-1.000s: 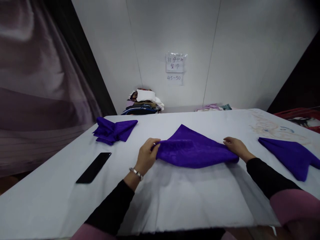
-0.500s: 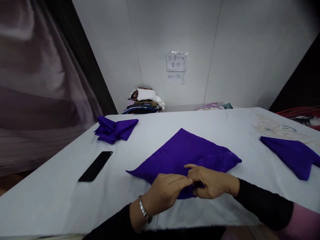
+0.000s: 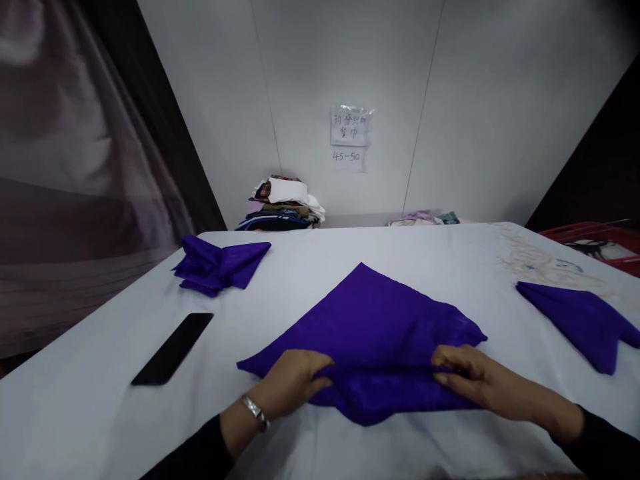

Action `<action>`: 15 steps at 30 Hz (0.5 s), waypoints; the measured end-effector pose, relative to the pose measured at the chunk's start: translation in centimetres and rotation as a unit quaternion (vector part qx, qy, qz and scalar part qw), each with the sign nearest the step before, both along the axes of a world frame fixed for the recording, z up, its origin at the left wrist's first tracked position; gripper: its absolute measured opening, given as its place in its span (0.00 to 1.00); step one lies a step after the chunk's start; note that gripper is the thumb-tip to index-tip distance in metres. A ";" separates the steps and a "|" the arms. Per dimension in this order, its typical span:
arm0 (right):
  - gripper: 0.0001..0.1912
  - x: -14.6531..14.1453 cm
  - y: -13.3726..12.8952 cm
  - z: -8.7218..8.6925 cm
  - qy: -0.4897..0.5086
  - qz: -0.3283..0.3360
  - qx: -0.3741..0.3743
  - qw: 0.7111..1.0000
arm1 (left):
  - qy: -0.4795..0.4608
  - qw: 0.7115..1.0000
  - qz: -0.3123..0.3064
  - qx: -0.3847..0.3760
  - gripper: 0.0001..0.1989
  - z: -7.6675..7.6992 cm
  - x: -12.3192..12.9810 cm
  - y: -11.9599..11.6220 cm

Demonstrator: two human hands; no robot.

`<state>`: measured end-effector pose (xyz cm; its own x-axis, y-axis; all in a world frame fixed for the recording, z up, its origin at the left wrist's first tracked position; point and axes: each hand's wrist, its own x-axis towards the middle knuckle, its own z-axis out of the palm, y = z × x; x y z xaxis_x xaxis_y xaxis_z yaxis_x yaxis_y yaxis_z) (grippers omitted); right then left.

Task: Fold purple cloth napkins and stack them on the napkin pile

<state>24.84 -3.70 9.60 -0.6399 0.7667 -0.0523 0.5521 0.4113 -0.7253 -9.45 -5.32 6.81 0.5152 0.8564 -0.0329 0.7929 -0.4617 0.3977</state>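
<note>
In front of me a purple cloth napkin (image 3: 365, 320) lies on the white-covered table (image 3: 400, 247), one corner pointing away from me. My left hand (image 3: 290, 383), with a silver bracelet at the wrist, pinches the napkin's near part on the left between thumb and fingers. On the right, my right hand (image 3: 475, 377) pinches it the same way. Between the two hands a horizontal fold runs across the cloth, and a loose flap hangs toward me below it. The fingertips on the cloth are partly hidden in the folds.
A bunched purple cloth (image 3: 220, 263) lies at the far left, with a black flat phone-like slab (image 3: 173, 350) nearer me. Another folded purple cloth (image 3: 575, 317) is at the right. Stacked clothes (image 3: 285, 207) stand behind the table, below a paper sign (image 3: 350, 133) on the wall.
My hands have moved apart, left hand to the left and right hand to the right, from close together at the middle. A straight fold now stretches between them, with a wider flap toward me.
</note>
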 end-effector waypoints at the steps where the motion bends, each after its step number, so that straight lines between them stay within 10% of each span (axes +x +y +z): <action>1: 0.11 0.5 0.7 -0.4 0.001 -0.009 -0.015 1.000 | 0.011 1.000 0.026 -0.004 0.09 -0.1 -1.1 1.1; 8: 0.11 3.2 12.5 1.6 -0.054 -0.107 0.014 0.993 | 0.057 0.974 0.215 0.034 0.09 3.0 -6.8 12.6; 11: 0.07 3.6 17.5 7.0 -0.034 -0.170 0.100 0.980 | -0.027 0.947 0.277 0.164 0.09 7.9 -6.7 16.7; 15: 0.09 3.4 17.2 15.0 0.087 -0.321 0.411 0.848 | -0.157 0.838 0.307 0.423 0.12 16.8 -5.5 16.6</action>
<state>28.23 13.54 24.63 -0.0187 0.6914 0.7222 0.7679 0.4725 -0.4325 -14.90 11.25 23.65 -0.1617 0.6118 0.7743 0.9022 -0.2262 0.3672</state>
